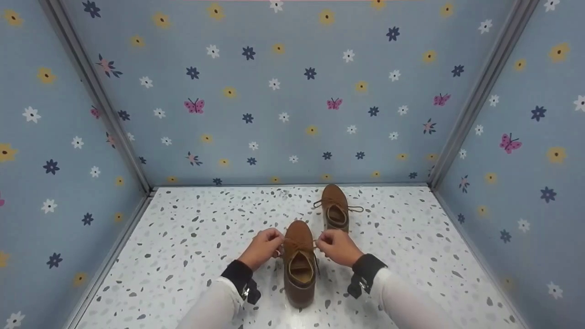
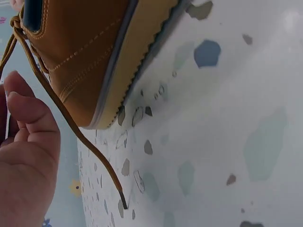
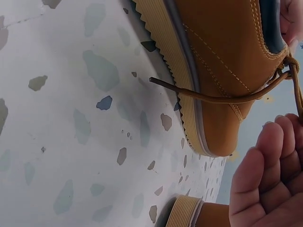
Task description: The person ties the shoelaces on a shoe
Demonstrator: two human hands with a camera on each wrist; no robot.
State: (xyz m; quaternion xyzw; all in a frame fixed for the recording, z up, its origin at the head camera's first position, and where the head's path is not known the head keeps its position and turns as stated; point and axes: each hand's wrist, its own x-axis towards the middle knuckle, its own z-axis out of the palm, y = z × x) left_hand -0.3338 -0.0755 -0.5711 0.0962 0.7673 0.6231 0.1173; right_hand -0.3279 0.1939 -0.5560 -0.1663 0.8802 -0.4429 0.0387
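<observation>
Between the two hands stands a brown lace-up shoe [image 1: 299, 232], toe pointing away from me. My left hand [image 1: 264, 246] is at its left side, fingers curled, pinching a loop of the shoelace. Across from it, my right hand [image 1: 339, 246] pinches the lace loop on the right side. In the left wrist view a loose lace end [image 2: 78, 130] hangs from the knot [image 2: 17, 22] past the shoe's side to the floor. The right wrist view has the other loose lace end [image 3: 213, 99] lying across the shoe's side, with the lace knot [image 3: 288, 64] above.
The matching brown shoe [image 1: 332, 194] stands ahead and to the right, near the back wall, its laces spread to both sides. Blue flowered panels [image 1: 292, 91] enclose the speckled white floor [image 1: 205, 228] at the back, left and right.
</observation>
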